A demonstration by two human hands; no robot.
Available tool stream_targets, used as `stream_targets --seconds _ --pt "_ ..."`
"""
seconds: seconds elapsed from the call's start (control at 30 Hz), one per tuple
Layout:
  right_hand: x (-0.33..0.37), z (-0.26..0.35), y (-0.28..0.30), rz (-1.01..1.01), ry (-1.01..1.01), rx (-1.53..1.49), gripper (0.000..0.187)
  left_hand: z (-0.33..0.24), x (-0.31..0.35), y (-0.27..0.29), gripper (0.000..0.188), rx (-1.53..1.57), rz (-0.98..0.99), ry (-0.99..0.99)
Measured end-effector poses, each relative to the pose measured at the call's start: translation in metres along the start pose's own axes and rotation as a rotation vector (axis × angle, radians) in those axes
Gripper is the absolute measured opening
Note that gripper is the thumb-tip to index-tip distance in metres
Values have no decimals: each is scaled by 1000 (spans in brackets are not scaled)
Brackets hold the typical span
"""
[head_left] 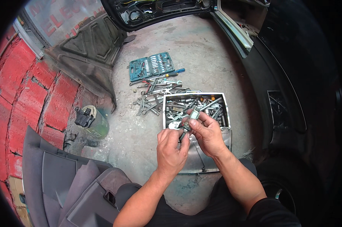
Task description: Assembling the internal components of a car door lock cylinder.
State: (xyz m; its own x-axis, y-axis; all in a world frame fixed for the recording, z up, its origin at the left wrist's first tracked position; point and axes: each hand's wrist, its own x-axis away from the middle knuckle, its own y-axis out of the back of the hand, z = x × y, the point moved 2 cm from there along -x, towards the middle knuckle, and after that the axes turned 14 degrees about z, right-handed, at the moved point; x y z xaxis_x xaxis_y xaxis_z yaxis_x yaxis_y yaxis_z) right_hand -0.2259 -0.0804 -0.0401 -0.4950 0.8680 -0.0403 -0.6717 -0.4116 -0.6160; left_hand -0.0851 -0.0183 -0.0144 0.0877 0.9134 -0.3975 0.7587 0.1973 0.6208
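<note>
The left hand (171, 149) and right hand (207, 133) cover so much of the small metal part (194, 114) in the grip that its full shape cannot be told, and they also hide some of the tools (216, 109) in the metal box (212, 93) beneath. Well beyond the grip, the pieces in the blue-green case (150, 66) are too small to identify, and farther out the top edge cuts off a black vehicle panel (152, 18); right of and nearer than the grip, a wheel (288, 200) fades into darkness.
</note>
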Motion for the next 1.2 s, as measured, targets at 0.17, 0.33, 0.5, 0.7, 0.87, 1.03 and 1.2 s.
stream_targets --seconds 0.17,0.33,0.5,0.7,0.87,1.03,1.2 --pt "1 12 -10 245 -5 130 68 4 0 4 13 -34 -41 -6" --pt "1 9 -4 181 -35 152 68 5 0 3 15 5 -6 10" --pt "2 3 -1 184 10 161 65 5 0 5 14 -9 17 29" --pt "-1 -1 -2 186 31 81 64 4 -3 10 13 15 58 51" --pt "-9 36 33 -19 275 14 56 7 5 17 10 -5 139 98" --pt "-5 30 9 8 142 399 57 26 -2 25 20 504 -22 421" --pt "0 9 0 169 27 491 58 27 -9 13 36 706 93 471"
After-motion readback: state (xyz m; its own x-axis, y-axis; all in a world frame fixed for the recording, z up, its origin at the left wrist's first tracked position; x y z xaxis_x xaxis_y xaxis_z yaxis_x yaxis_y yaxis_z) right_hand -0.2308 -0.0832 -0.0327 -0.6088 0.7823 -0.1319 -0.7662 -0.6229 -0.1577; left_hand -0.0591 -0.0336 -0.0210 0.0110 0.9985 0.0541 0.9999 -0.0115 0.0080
